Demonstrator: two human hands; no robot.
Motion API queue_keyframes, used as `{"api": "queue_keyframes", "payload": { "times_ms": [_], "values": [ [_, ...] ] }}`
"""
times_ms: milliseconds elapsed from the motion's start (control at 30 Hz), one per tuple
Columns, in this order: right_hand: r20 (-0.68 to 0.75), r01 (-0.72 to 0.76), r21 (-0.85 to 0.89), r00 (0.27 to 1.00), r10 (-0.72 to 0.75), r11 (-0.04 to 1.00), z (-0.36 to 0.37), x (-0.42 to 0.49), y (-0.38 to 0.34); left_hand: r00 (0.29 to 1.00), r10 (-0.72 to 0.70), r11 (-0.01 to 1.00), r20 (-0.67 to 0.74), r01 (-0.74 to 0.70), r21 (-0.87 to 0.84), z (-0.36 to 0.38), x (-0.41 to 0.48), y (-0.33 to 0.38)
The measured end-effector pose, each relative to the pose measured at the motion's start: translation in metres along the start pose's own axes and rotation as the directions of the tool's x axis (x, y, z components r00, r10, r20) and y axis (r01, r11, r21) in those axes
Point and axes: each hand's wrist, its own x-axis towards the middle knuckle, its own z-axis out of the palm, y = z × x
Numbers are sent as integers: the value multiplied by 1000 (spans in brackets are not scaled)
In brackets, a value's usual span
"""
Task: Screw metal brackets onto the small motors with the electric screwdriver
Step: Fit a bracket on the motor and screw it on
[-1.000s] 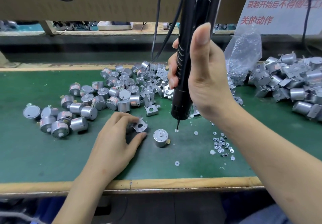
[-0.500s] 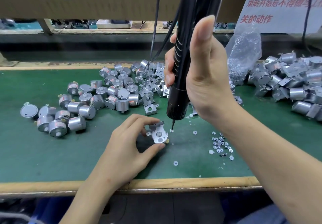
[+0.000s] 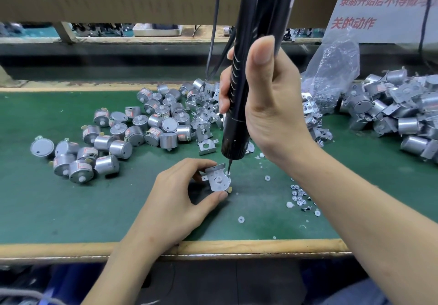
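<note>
Left hand [image 3: 180,193] has set the bracket [image 3: 214,170] onto the motor [image 3: 218,180].

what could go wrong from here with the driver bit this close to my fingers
1. The screwdriver bit sits at the edge of the bracket, close to the fingertips of the left hand; if it slips off the hole it may jab them.
2. The bracket is only pinched in that grip, so driver torque could twist it out of line.
3. Loose washers lie right beside the work and might get knocked away.
</note>
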Motion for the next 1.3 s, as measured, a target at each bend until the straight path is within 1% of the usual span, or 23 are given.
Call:
{"api": "queue_keyframes", "payload": {
  "times_ms": [667, 1100, 1300],
  "values": [
    [-27, 20, -2, 999, -20, 1000, 9, 2, 11, 1000, -17, 1000, 23, 17, -14, 1, -1, 0],
    [-3, -2, -27, 1000, 2, 1000, 11, 5, 17, 1000, -16, 1000, 23, 16, 11, 2, 0, 0],
    [16, -12, -12, 1000, 13, 1000, 13, 4, 19, 999, -28, 1000, 31, 28, 10, 3, 0, -2]
  ]
}}
